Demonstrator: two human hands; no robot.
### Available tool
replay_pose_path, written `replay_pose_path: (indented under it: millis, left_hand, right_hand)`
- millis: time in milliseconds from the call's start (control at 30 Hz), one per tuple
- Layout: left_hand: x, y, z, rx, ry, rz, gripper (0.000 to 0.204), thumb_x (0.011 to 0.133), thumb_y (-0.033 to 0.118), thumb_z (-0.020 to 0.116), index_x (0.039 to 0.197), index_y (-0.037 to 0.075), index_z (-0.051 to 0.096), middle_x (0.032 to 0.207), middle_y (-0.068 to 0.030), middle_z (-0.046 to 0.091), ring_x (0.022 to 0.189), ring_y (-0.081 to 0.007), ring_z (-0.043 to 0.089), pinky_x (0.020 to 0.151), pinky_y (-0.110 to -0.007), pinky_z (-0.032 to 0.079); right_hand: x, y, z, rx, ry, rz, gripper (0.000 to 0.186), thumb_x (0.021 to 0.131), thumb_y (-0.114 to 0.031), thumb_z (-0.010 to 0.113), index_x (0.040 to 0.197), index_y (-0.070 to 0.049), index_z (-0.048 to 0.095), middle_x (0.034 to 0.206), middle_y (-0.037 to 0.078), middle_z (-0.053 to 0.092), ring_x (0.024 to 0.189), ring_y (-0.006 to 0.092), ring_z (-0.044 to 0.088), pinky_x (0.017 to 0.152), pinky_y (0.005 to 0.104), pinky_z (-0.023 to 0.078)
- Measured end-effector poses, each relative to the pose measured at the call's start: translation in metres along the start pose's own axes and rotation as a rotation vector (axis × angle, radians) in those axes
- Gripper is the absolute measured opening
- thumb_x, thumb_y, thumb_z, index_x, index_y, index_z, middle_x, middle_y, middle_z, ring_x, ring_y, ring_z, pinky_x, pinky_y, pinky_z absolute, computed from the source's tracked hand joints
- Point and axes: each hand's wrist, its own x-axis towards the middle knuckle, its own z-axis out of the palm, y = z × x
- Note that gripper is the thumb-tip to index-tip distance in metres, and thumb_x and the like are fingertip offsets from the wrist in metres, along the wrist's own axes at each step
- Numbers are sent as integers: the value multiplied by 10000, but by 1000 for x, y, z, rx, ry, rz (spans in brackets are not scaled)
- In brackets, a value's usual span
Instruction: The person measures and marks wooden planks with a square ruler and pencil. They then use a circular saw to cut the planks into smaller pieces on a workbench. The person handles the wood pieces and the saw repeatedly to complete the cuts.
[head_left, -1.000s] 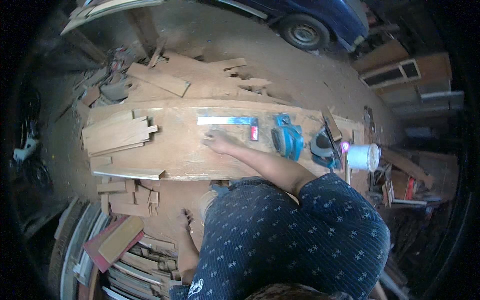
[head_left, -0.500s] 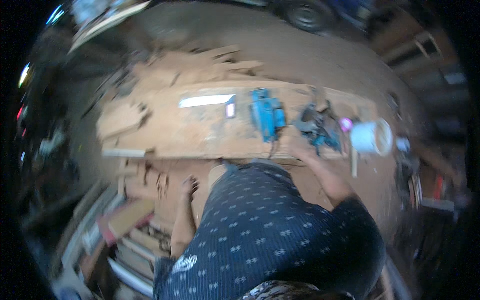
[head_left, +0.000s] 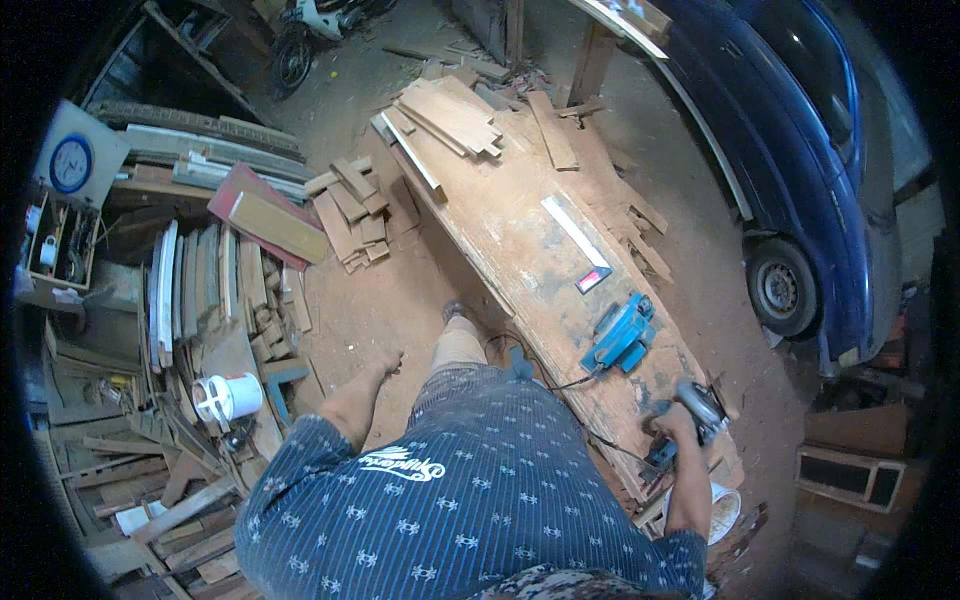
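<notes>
My right hand (head_left: pixel 674 424) is closed around the handle of a circular saw (head_left: pixel 708 404) with a rounded metal guard, which rests at the near right end of the wooden workbench (head_left: pixel 500 240). A teal electric planer (head_left: pixel 622 333) lies just beyond it, its dark cord running toward my body. Farther up the bench is a pale L-shaped carpenter's square (head_left: pixel 572 232). My left hand (head_left: pixel 386 364) hangs beside my left leg, away from the bench. It looks loosely open and holds nothing I can see.
Cut boards (head_left: pixel 450 115) lie on the bench's far end. Short wood offcuts (head_left: pixel 352 212) are piled on the floor to the left, near stacked planks and a white bucket (head_left: pixel 228 397). Another white bucket (head_left: pixel 722 512) stands by the near end. A blue car (head_left: pixel 790 170) is at the right.
The view has turned, so the bench now runs diagonally. My right hand was at the bench's near edge by the planer and now grips the circular saw. My left hand still hangs low.
</notes>
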Motion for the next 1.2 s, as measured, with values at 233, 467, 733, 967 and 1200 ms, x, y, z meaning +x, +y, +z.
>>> replay_pose_path:
  millis: [233,467,733,967,1200]
  left_hand:
    - [-26,182,-37,216,279,581,430,948,440,599,1108,70,749,1091,-224,725,1048,-378,696,910,-461,537]
    - [-95,376,-70,-77,-274,1199,404,988,384,629,1131,18,725,1070,-183,734,943,-318,725,856,-393,558]
    - [-70,435,-151,303,-646,1132,565,959,528,645,1057,-21,737,865,-189,728,811,-291,708,782,-403,559]
    - [-7,398,-229,-88,-811,718,475,958,469,696,1057,4,696,769,-21,643,596,-98,564,503,-265,464]
    - [37,380,-245,-180,-710,689,350,961,388,709,1004,45,655,745,8,607,573,-85,562,528,-244,485]
  right_hand:
    - [-181,-31,-58,1221,661,-62,393,855,-93,669,1228,25,632,1018,114,681,755,176,614,691,329,515]
    - [-232,-221,-78,1714,697,-88,408,882,-52,634,1269,58,567,801,66,589,547,126,529,462,257,458]
    - [-187,-441,-92,1414,478,-55,403,834,-143,765,1199,5,683,970,48,685,706,114,601,592,267,489]
    - [-158,-552,-117,1121,315,-318,340,820,-171,726,1091,33,696,908,31,679,771,144,611,722,329,510]
    - [-122,-587,-101,866,355,-569,417,780,-209,703,1122,27,669,861,140,681,790,202,644,764,363,519]
